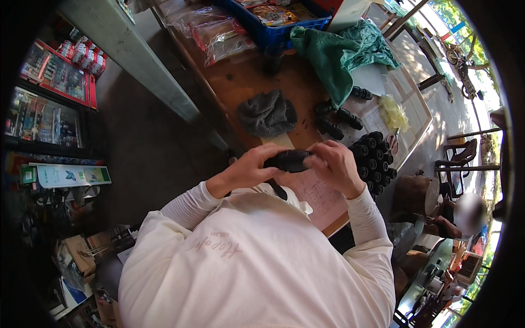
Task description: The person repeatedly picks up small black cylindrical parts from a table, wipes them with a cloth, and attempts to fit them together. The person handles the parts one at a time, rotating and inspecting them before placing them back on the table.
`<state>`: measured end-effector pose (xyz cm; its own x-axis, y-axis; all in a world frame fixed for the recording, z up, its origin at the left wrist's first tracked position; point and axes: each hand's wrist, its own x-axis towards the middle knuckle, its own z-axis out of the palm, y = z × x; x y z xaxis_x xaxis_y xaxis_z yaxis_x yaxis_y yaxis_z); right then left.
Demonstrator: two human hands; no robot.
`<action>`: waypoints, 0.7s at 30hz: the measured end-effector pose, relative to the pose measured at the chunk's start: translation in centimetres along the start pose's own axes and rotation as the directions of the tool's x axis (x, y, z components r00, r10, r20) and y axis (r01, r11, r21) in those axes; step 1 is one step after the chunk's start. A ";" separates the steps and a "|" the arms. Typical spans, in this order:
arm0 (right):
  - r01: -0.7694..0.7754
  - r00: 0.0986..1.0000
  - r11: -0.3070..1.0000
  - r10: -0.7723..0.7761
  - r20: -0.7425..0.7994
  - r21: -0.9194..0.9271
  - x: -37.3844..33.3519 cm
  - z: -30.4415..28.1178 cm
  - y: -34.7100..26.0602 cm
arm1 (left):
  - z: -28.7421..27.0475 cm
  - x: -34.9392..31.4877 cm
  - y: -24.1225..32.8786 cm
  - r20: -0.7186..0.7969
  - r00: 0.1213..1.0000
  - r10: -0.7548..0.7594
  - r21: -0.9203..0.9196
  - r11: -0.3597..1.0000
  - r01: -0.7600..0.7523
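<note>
Currently, left hand [246, 168] grips a black fitting [290, 161], right hand [338, 167] at its end.

Probably a shop: stocked glass cabinets [46, 119].

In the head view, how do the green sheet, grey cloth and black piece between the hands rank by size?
Largest to smallest, as they look:
1. Green sheet
2. Grey cloth
3. Black piece, its ends partly hidden

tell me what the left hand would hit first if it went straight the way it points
Past the black part it holds, the left hand would probably meet the right hand first, though depth is hard to judge here.
</note>
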<state>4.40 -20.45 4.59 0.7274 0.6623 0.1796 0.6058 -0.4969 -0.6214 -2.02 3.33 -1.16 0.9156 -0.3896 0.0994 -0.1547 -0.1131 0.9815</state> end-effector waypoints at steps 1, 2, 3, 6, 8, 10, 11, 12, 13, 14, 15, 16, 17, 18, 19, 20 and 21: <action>-0.105 0.991 0.994 0.106 0.084 -0.012 0.0 -0.1 0.9 | 0.0 0.1 0.3 0.016 1.000 -0.001 0.007 1.000 0.000; -0.209 0.963 0.977 0.211 0.165 -0.033 -0.2 -0.2 1.5 | 0.0 0.1 0.3 0.023 1.000 -0.015 -0.001 1.000 0.015; -0.128 0.984 0.992 0.129 0.124 -0.014 -0.5 -0.4 1.7 | -0.1 0.1 0.3 0.030 0.999 -0.029 -0.008 1.000 0.030; 0.035 0.999 0.999 -0.035 -0.030 -0.002 0.0 0.5 -0.1 | -0.2 0.1 -0.3 0.033 0.999 -0.043 0.034 0.999 0.042; -0.060 0.996 0.997 0.064 0.068 -0.056 -0.4 -0.2 -0.1 | -0.3 0.1 -0.4 0.045 0.998 -0.036 0.048 0.998 0.034; -0.164 0.980 0.983 0.172 0.101 -0.085 -0.3 0.0 0.8 | -0.1 0.1 -0.3 0.050 0.998 -0.032 0.031 0.999 0.031; -0.140 0.990 0.985 0.143 -0.014 0.100 -0.4 0.2 0.7 | -0.1 0.1 -0.4 0.042 0.999 -0.026 0.014 1.000 0.025; -0.062 0.997 0.996 0.065 -0.031 0.064 -0.3 0.3 0.5 | -0.2 0.2 -0.6 0.033 0.999 -0.020 -0.003 1.000 0.020; 0.014 0.999 0.999 -0.013 -0.047 0.031 -0.2 0.5 0.3 | -0.3 0.2 -0.6 0.026 1.000 -0.017 -0.020 1.000 0.017; 0.090 0.994 0.996 -0.090 -0.060 -0.004 -0.1 0.5 0.1 | -0.3 0.2 -0.5 0.034 0.999 -0.032 -0.016 0.999 0.032; -0.075 0.985 0.984 0.099 0.143 -0.162 -0.4 0.2 0.3 | -0.2 0.2 -0.3 0.041 0.998 -0.047 -0.013 0.999 0.048; -0.110 0.986 0.990 0.119 0.112 -0.087 -0.3 0.1 0.3 | -0.2 0.2 -0.2 0.050 0.997 -0.058 -0.010 0.998 0.059; -0.141 0.986 0.990 0.142 0.083 -0.011 -0.2 0.1 0.3 | -0.1 0.1 -0.2 0.036 0.998 -0.055 -0.028 0.998 0.056; -0.169 0.985 0.983 0.166 0.056 0.066 -0.2 0.0 0.2 | 0.0 0.0 -0.4 0.022 0.998 -0.051 -0.045 0.998 0.052; -0.050 0.998 0.997 0.052 -0.025 0.062 0.0 0.4 0.1 | 0.1 0.0 -0.3 0.008 0.999 -0.052 -0.063 0.997 0.052; 0.069 0.992 0.996 -0.063 -0.105 0.049 0.2 1.0 -0.2 | 0.1 0.0 -0.1 0.012 0.999 -0.047 -0.036 0.998 0.047; 0.185 0.967 0.982 -0.177 -0.183 0.027 0.3 1.4 -0.2 | 0.1 0.1 0.2 0.017 0.999 -0.043 -0.010 0.999 0.043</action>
<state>4.03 -19.34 3.67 0.6550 0.6260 0.4232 0.7212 -0.3506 -0.5975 -1.96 3.18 -0.93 0.9151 -0.3996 0.0547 -0.1116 -0.1206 0.9864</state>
